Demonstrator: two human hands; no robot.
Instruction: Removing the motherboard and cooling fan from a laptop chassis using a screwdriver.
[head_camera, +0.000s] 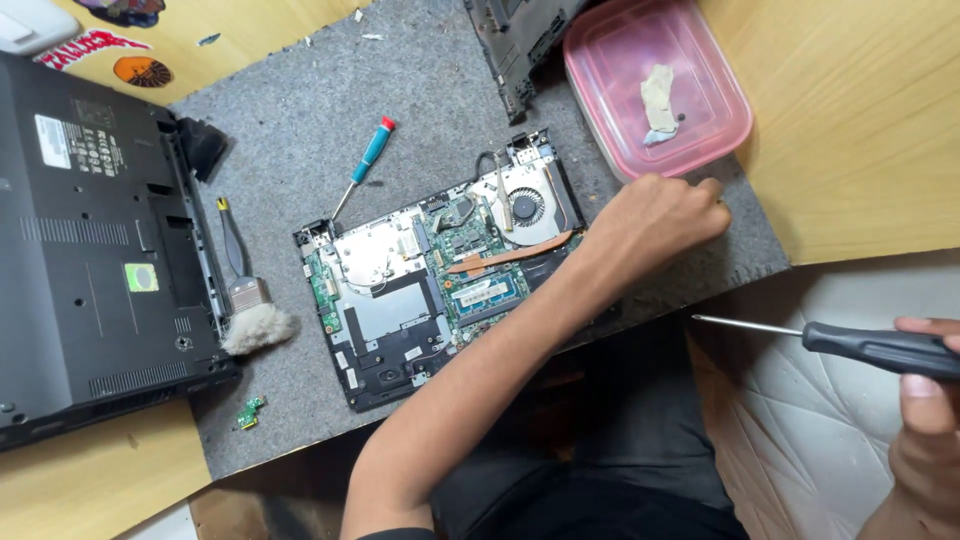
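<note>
Bright, even light; soft shadows.

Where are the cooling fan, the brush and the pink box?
Fan (524, 207), head view, on its round hub.
Brush (257, 326), head view, on its bristles.
Pink box (610, 60), head view, on its bare floor.

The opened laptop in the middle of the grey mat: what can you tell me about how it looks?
The opened laptop lies flat and slanted on the grey mat, its cover off. A green circuit board shows, with a round black fan at the upper right, a copper strip running from it, a memory stick and silvery metal plates set in a black frame. The person's left forearm crosses its right edge; the left hand is beyond it, near the pink container. A teal-handled screwdriver points at its upper left corner.
</note>
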